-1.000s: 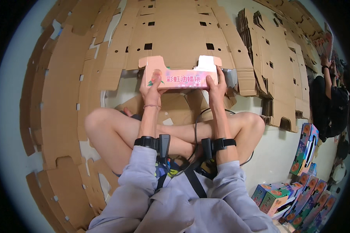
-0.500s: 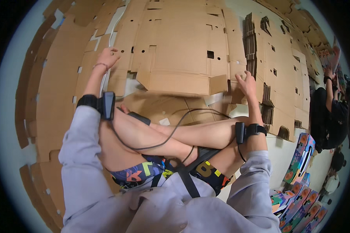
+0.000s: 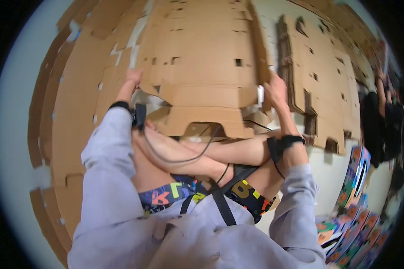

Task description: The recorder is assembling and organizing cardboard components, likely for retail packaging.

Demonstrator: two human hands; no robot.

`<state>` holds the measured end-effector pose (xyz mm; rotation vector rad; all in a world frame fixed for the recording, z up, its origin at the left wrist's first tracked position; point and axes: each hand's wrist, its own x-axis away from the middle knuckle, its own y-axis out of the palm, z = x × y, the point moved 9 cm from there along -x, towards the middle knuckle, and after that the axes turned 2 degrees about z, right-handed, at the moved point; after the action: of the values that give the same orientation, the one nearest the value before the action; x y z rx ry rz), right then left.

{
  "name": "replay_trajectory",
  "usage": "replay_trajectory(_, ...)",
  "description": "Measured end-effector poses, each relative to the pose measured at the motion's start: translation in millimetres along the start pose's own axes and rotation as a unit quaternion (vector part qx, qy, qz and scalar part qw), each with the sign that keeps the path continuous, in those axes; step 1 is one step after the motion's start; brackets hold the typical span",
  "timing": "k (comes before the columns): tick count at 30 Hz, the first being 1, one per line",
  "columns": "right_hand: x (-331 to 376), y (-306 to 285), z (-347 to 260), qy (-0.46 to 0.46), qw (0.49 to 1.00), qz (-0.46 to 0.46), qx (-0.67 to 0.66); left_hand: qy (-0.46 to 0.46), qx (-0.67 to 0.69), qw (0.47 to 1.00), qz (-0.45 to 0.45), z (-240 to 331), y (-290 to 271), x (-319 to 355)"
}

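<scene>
A large die-cut cardboard sheet [image 3: 202,58] lies in front of my crossed legs. Its near flap, with an arched cut-out, extends over my shins. My left hand [image 3: 134,77] is closed at the sheet's left edge, fingertips blurred. On the other side my right hand [image 3: 276,87] grips the right side flap [image 3: 258,40] of the sheet, which is tilted up along its fold. A black wristband with a small box sits on each of my forearms, and a dark cable [image 3: 184,159] hangs in a loop between them.
Flat cardboard [image 3: 78,116] covers the floor to my left. Another stack of cut cardboard [image 3: 316,76] lies to the right. Colourful printed boxes [image 3: 354,175] stand at lower right. Beyond them, a person in dark clothes [image 3: 388,125] sits at the right rim.
The sheet has come nearer, its near flap now laid out over my shins. Its right side flap has risen. Both my hands have closed on its sides, the left one having moved down.
</scene>
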<state>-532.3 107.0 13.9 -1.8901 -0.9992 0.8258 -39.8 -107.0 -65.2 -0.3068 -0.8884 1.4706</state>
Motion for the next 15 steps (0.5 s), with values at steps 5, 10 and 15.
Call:
replay_trajectory(5, -41.2, -93.8, -115.3, -0.223, 0.956, 0.001, -0.193, 0.138, -0.064, 0.973, 0.174, 9.6, -31.8, -3.9)
replay_trajectory(10, -58.4, -227.3, -106.6, -0.278, 0.927, 0.14, -0.21, 0.279, 0.018, 0.94, 0.197, 131.8, -25.8, 69.2)
replay_trajectory(15, -45.8, -392.5, 5.9, -0.246, 0.933, 0.247, 0.09, 0.264, 0.39, 0.88, -0.063, 263.6, 47.4, 111.7)
